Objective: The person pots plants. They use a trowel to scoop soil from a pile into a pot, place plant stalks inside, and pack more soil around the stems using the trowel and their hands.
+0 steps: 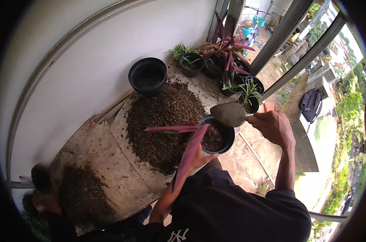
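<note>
A garden trowel (229, 115) with a soil-coated blade is gripped in my right hand (272, 128), its blade above the far right rim of a black plastic pot (231, 142). Dark soil (213, 137) partly fills that pot. My left hand (199, 158) holds the pot at its near left side, thumb along the rim; a leaf hides some of its fingers. A plant with long purple leaves (192, 148) leans out over the pot's left side. Left of the pot, a large heap of dark potting mix (167, 112) spreads over the worktable (110, 151).
Empty stacked black pots (148, 75) stand behind the heap. Several potted plants (192, 65) line the far end near metal posts (279, 36). Another person's hand (47, 202) is beside a dark pot (40, 178) and a second soil pile (83, 193) at lower left.
</note>
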A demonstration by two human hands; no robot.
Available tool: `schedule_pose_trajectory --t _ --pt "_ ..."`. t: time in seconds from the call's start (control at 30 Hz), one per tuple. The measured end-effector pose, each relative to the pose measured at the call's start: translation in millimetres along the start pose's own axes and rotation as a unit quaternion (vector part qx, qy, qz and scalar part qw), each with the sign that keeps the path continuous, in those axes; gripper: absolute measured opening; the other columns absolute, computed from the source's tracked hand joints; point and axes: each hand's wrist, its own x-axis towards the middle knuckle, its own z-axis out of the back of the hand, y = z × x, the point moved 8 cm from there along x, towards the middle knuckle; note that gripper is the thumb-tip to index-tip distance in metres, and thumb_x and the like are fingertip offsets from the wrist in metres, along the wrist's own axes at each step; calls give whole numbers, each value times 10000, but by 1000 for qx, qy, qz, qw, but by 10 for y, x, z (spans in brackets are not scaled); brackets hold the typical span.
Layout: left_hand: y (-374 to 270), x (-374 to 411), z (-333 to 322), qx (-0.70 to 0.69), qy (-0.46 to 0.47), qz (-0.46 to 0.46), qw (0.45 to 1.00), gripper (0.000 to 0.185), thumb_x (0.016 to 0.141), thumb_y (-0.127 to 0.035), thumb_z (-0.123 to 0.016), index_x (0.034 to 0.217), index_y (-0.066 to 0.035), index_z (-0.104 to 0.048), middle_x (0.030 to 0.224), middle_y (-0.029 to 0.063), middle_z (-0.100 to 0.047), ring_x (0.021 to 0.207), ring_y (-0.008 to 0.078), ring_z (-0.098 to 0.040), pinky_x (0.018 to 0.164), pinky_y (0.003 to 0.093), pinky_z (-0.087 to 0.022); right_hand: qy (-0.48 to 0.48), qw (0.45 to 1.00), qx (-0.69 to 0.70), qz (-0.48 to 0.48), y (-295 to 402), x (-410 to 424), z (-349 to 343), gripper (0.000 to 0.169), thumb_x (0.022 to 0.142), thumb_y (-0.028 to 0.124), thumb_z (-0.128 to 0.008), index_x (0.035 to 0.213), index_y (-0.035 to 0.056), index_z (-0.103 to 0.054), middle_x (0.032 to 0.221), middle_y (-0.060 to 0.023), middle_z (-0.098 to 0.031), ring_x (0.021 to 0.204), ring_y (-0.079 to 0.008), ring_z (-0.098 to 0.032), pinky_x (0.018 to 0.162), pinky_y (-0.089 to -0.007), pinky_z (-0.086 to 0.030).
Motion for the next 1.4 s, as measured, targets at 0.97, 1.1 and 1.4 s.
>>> schedule_pose_trajectory --t 0.97,1.1,1.4 --pt "195 -45 -99 -30 14 88 996 1266 735 -538 -960 1755 -249 -268 1794 220 -198 1664 477 -156 1295 680 -210 -182 949 34 254 268 2350 -1531 300 1003 246 -716 1303 250 -718 773 -177 -697 713 -424 -709 604 -546 -535" --pt "252 -101 -155 -9 -4 88 996 1297 741 -577 -943 1767 -236 -226 1810 231 -165 1677 472 -129 1316 662 -184 -175 936 20 305 303 2332 -1511 308 1011 220 -705 1317 245 -730 807 -171 -719 716 -417 -712 593 -528 -530" --pt "148 -83 -102 89 24 70 993 1427 789 -639 -912 1721 65 -91 1757 343 -201 1658 463 -213 1358 519 -210 -124 938 19 324 116 1954 -1503 332 995 208 -699 1321 257 -731 834 -106 -730 756 -372 -727 639 -486 -579"
